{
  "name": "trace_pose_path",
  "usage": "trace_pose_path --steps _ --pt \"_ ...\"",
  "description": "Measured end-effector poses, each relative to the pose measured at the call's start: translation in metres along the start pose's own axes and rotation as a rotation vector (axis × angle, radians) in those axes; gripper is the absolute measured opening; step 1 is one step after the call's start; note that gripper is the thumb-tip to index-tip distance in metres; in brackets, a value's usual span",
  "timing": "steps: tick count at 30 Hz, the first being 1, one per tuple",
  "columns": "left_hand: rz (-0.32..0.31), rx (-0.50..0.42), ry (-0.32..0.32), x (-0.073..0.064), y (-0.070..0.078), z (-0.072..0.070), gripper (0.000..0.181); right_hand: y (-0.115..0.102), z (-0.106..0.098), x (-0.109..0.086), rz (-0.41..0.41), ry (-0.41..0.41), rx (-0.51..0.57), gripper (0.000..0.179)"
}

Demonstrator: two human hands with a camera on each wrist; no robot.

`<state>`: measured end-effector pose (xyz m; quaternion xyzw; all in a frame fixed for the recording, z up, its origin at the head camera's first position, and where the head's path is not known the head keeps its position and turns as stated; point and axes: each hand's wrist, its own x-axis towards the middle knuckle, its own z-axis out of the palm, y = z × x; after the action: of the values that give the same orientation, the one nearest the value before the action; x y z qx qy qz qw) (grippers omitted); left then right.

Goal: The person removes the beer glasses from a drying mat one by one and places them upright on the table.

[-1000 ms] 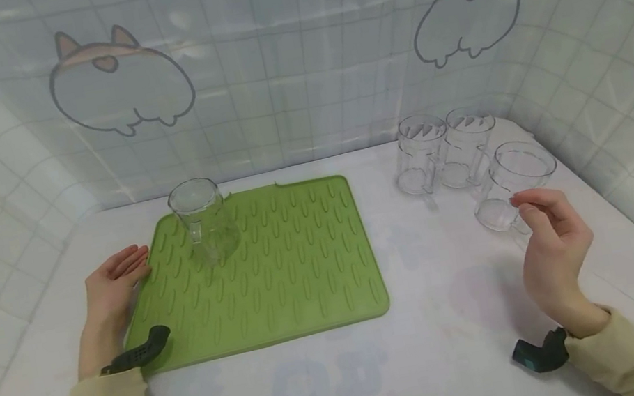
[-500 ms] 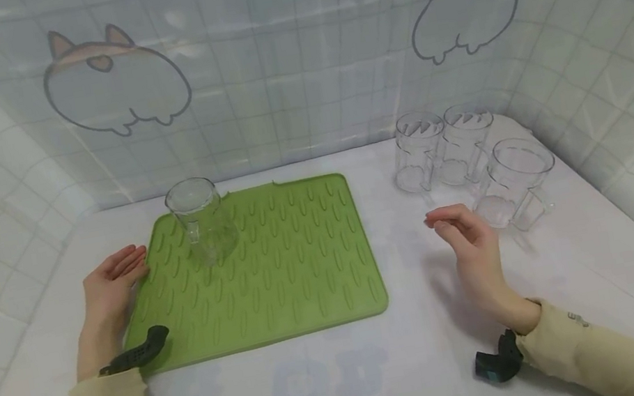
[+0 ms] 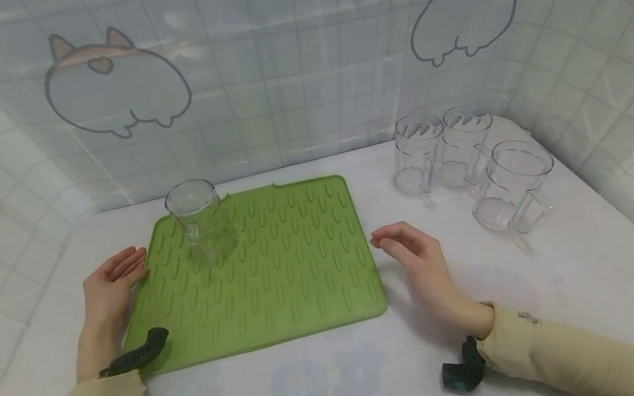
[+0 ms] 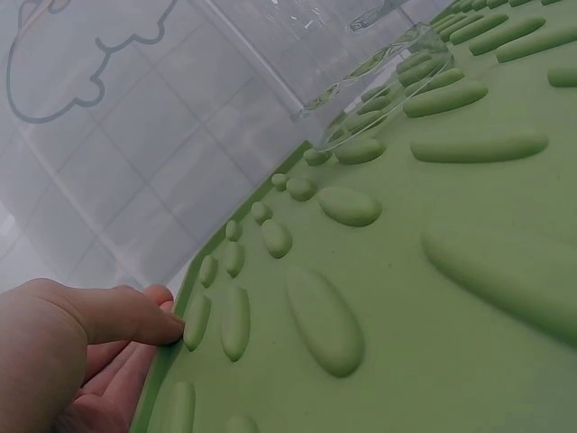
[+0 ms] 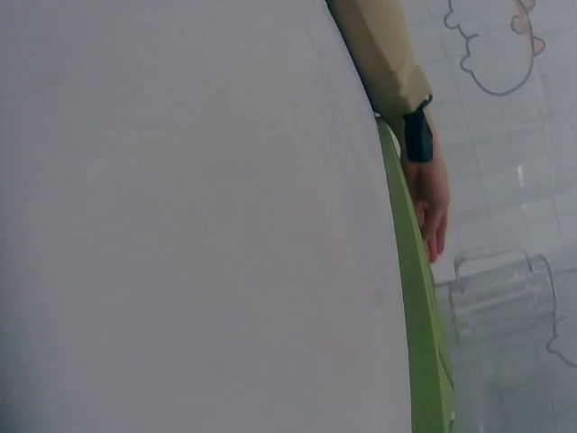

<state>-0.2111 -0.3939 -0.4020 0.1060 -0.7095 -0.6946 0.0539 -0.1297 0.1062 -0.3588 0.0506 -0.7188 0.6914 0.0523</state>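
My left hand (image 3: 110,291) lies flat on the table (image 3: 325,388) at the left edge of the green mat (image 3: 281,282), fingers straight and loosely together, holding nothing. In the left wrist view the thumb tip (image 4: 153,327) touches the mat's raised rim. Black wrist strap (image 3: 136,354) sits at the mat's near-left corner.

Upside-down clear cup (image 3: 200,222) stands on the mat's far-left part, near my left hand but not touching it.

My right hand (image 3: 417,261) is just off the mat's right edge, over the white table, fingers loosely curled, empty. I can't tell if it rests on the table or hovers. It's nearest to the mat edge.

Further right, three clear handled cups stand upright off the mat: two side by side at the back (image 3: 419,153) (image 3: 465,145), one closer with its handle toward me (image 3: 512,186). All well apart from my right hand.

Tiled wall with cartoon corgi prints (image 3: 115,85) behind.
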Motion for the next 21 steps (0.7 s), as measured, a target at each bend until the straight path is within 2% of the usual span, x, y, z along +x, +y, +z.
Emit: trace_pose_path --steps 8,21 --pt "0.007 -0.013 -0.011 -0.001 0.002 0.001 0.067 -0.001 0.034 0.006 -0.059 -0.072 0.061 0.022" --pt "0.001 -0.005 -0.002 -0.002 0.001 0.001 0.067 -0.004 0.079 0.007 -0.071 -0.143 0.074 0.023"
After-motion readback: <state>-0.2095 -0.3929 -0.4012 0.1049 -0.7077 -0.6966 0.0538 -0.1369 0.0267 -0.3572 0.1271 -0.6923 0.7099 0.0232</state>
